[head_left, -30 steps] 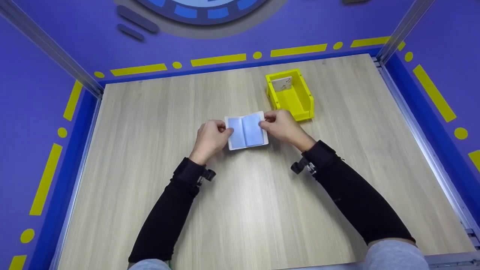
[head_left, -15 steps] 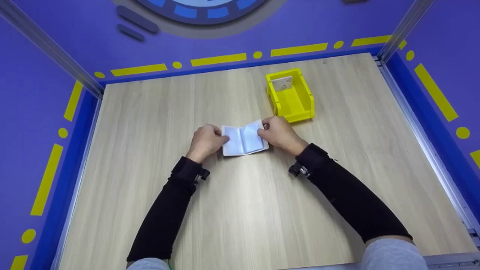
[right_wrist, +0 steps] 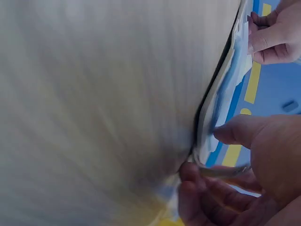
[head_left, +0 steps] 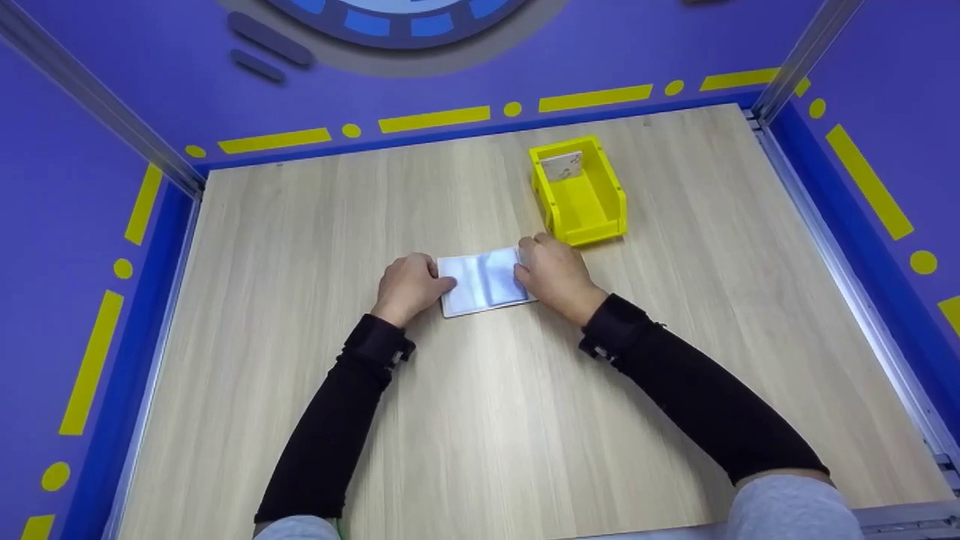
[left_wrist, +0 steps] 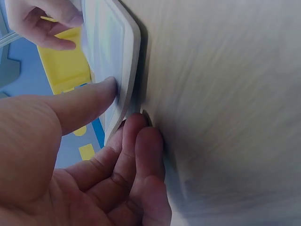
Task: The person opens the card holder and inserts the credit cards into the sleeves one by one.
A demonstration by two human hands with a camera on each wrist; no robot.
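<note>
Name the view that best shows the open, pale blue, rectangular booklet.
Head view: it shows the booklet nearly whole, spread open and from above. The left wrist view shows one end slantwise; the right wrist view, mostly its edge.

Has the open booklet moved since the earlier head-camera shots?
Yes: judged against the yellow bin in the head view, the booklet has shifted down the frame, away from the bin.

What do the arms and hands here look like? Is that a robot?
No, they belong to a person. The left hand and right hand are bare. Long black sleeves cover the forearms, a black band with a small dark fitting circles each wrist, and light grey cloth shows higher up.
</note>
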